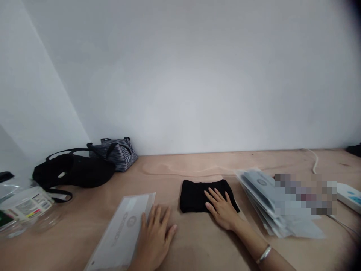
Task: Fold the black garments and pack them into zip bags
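Observation:
A folded black cloth item lies flat near the middle of the table. My right hand rests on its right part, fingers spread and palm down. To the left, a translucent plastic zip bag with a grey logo and lettering lies at a slant. My left hand is over the right edge of this bag, with its fingers stretched out; whether it presses on the bag I cannot tell. Right of the cloth sits a pile of similar frosted bags, fanned out, the top one with something dark inside.
A clear plastic bottle lies at the left edge. Behind it are a black cap-like item and a striped bag by the wall. At right, a white power strip and a cable lie beside a blurred-out patch.

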A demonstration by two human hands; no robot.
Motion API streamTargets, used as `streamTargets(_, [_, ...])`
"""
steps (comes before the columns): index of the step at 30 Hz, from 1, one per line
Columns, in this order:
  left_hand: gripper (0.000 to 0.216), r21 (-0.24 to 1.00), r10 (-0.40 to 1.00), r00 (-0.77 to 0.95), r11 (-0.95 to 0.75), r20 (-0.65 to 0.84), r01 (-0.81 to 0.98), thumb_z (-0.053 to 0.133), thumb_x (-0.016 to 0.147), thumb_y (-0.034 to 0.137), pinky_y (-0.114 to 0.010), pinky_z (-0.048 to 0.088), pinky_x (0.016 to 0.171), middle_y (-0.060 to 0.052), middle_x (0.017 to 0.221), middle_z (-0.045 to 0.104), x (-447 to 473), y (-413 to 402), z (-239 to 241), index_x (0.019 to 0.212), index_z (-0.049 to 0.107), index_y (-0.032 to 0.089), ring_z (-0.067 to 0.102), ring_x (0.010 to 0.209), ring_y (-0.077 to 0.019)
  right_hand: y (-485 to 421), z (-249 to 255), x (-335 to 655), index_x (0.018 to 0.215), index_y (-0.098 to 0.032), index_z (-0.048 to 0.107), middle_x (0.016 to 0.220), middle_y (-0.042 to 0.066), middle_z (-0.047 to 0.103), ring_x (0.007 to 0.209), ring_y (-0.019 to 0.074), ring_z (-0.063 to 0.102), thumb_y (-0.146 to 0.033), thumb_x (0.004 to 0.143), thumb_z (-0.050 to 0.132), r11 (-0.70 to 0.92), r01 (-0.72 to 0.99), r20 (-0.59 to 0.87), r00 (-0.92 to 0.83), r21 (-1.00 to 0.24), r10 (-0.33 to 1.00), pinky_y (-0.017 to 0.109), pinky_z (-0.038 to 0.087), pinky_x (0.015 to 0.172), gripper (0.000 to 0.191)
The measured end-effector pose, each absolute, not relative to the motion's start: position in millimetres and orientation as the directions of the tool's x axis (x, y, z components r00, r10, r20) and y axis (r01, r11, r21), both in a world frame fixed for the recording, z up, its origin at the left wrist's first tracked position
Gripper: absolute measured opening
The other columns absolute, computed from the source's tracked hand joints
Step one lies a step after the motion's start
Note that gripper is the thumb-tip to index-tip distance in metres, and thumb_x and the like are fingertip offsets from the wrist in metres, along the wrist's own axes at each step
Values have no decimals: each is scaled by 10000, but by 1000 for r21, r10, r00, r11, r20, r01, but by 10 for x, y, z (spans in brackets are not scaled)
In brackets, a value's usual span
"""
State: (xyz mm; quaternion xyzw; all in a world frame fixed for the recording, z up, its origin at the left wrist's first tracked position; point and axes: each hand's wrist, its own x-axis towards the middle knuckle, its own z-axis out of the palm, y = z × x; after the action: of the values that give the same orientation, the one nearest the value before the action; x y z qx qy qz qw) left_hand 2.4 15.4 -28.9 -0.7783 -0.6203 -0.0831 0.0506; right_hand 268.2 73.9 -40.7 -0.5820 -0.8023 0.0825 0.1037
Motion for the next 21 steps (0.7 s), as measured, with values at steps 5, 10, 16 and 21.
streamTargets(5, [361,63,801,540,-571,259,818,388,877,359,-509,208,1007,-41,1421,240,520,247,-3,1231,447,317,168,1295,-277,757,-416,2699,1379,-180,136,1430,42,163,1310,241,108,-520,866,192,293,912,47,-292,-288,955,529,54,1028,618])
streamTargets(10, [418,102,760,603,-638,243,763,394,863,450,-512,182,1024,-32,1427,228,902,438,-80,1253,421,301,164,1296,-282,768,-418,2807,1375,-188,166,1435,41,160,1310,172,120,-385,885,194,335,872,36,-345,-358,938,466,51,1051,528])
streamTargets(16, [572,142,909,327,-371,259,918,278,894,398,-381,299,993,-147,1394,279,646,459,-88,1367,195,86,278,1262,-246,758,-384,2819,1360,-192,234,1432,56,169,1312,185,109,-384,884,210,348,879,16,-363,-326,932,472,33,1046,514])
streamTargets(21, [612,-19,978,77,-75,194,997,248,871,449,-480,193,1007,-227,1300,400,206,347,-6,1250,421,1,265,1254,-330,756,-389,2811,1362,-217,220,1432,66,169,1307,201,135,-389,887,231,377,886,46,-379,-270,924,491,66,1036,506])
